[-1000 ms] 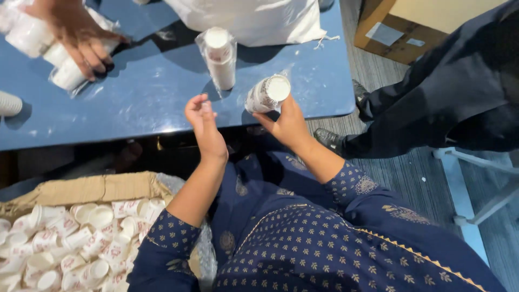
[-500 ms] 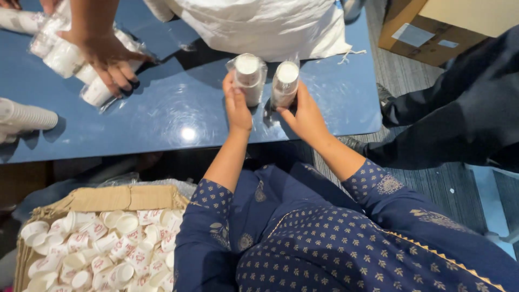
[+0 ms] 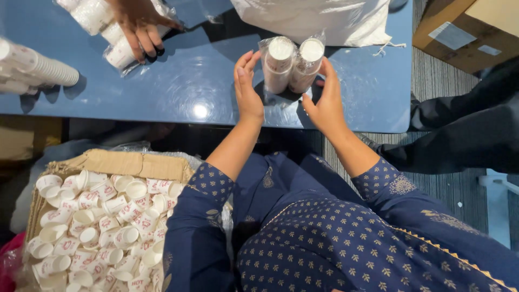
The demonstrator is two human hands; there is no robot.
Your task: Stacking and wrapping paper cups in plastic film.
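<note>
Two plastic-wrapped stacks of paper cups stand upright side by side on the blue table (image 3: 184, 92): the left stack (image 3: 279, 62) and the right stack (image 3: 307, 60). My left hand (image 3: 247, 89) is open, fingers up, just left of the left stack and slightly apart from it. My right hand (image 3: 326, 100) cups the right stack from its right side, fingers touching the wrap.
Another person's hand (image 3: 140, 24) rests on wrapped cup stacks (image 3: 116, 46) at the table's far left. A loose cup stack (image 3: 38, 65) lies at the left edge. A cardboard box of loose cups (image 3: 97, 221) sits below left. A white bag (image 3: 319, 19) and brown carton (image 3: 467, 32) lie beyond.
My right hand brought the second wrapped stack down beside the first one. Both stacks now stand together and my left hand has come off the left stack.
</note>
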